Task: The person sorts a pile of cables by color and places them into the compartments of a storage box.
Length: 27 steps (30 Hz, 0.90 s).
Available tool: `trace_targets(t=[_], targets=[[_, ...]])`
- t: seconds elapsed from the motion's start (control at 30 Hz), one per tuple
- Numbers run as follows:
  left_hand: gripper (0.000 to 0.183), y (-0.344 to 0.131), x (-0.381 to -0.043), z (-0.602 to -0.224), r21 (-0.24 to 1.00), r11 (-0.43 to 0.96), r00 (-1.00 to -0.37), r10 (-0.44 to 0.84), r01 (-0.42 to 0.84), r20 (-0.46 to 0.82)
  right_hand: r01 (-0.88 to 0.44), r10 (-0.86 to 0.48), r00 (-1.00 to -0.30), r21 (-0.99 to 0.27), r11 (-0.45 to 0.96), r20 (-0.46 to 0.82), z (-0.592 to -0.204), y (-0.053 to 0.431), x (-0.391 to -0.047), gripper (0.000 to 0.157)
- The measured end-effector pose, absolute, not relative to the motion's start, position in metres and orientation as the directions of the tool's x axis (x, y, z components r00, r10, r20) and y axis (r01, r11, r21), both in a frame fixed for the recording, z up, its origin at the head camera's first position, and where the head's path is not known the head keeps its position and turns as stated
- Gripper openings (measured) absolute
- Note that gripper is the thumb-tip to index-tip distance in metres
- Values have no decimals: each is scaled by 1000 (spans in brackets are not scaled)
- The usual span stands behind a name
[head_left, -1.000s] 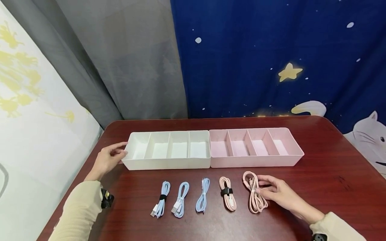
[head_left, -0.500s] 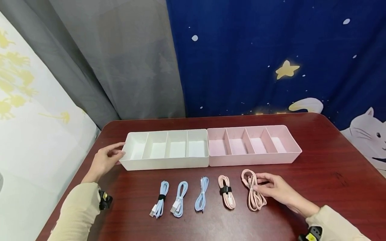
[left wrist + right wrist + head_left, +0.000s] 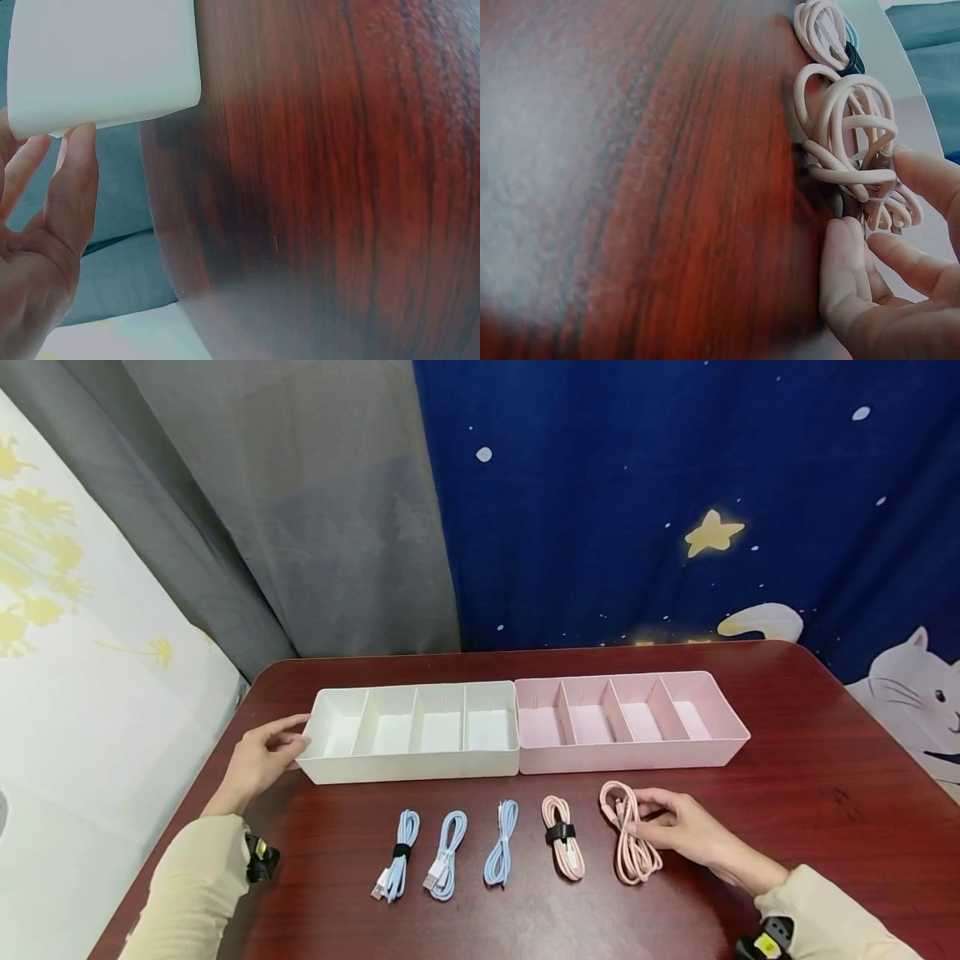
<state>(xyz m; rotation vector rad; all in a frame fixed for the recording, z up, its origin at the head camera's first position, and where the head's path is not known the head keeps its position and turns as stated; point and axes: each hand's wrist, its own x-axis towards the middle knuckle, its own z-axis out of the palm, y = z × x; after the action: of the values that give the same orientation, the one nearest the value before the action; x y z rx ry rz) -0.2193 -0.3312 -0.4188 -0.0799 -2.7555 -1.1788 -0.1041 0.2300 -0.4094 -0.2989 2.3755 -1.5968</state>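
Note:
A white divided storage box [image 3: 408, 768] stands at the table's left back, end to end with a pink one [image 3: 633, 758]. My left hand [image 3: 258, 764] touches the white box's left end; in the left wrist view its fingertips [image 3: 82, 139] meet the end wall. My right hand [image 3: 690, 835] pinches the right side of a coiled pink charging cable [image 3: 636, 852] between thumb and fingers. In the right wrist view that cable [image 3: 855, 135] shows loose loops, low over the tabletop.
Left of the held cable lie a pink cable [image 3: 562, 852] with a black strap and several blue cables [image 3: 501, 847], in a row before the boxes. The dark red table [image 3: 817, 777] backs onto a grey curtain [image 3: 337, 527] and a blue one [image 3: 600, 510].
The view has shifted slightly. My right wrist has turned a little, its hand still on the pink cable. My left hand stays at the white box's end.

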Motion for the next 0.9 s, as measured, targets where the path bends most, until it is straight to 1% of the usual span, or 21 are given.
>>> trace_targets(t=[0.07,0.1,0.13,0.2,0.27,0.3,0.33,0.4,0.47,0.73,0.9], targets=[[50,-321,-211,-403,718,690,-991,-1,96,134,-38,-320,-943,-924,380,-92,-409,230,-105,46],[50,-321,-211,-403,718,689,-991,3,98,133,-43,-325,-942,-924,381,-90,-409,231,-105,45],[49,-323,-213,-406,716,692,-992,4,93,125,-42,-330,-940,-926,376,-92,-409,231,-106,45],[54,-329,-218,-415,709,698,-992,6,97,130,-41,-340,-936,-929,369,-94,-408,231,-106,43],[54,-334,-223,-423,710,696,-989,0,108,150,-32,-345,-933,-931,363,-102,-408,231,-107,43],[54,-333,-222,-421,713,693,-990,3,105,144,-33,-348,-932,-932,362,-102,-408,231,-107,42],[51,-329,-218,-415,718,690,-991,-8,90,132,-26,-349,-931,-933,360,-108,-408,231,-107,42],[49,-319,-208,-399,728,679,-993,12,94,117,-6,-347,-930,-935,355,-125,-408,231,-108,43],[48,-315,-205,-395,741,667,-994,-3,77,106,16,-345,-928,-939,345,-143,-409,231,-109,43],[57,-341,-228,-434,725,683,-991,-15,88,135,65,-377,-908,-951,302,-182,-407,232,-111,43],[58,-347,-233,-443,732,677,-990,-27,81,135,69,-387,-904,-953,293,-184,-406,231,-111,41]])
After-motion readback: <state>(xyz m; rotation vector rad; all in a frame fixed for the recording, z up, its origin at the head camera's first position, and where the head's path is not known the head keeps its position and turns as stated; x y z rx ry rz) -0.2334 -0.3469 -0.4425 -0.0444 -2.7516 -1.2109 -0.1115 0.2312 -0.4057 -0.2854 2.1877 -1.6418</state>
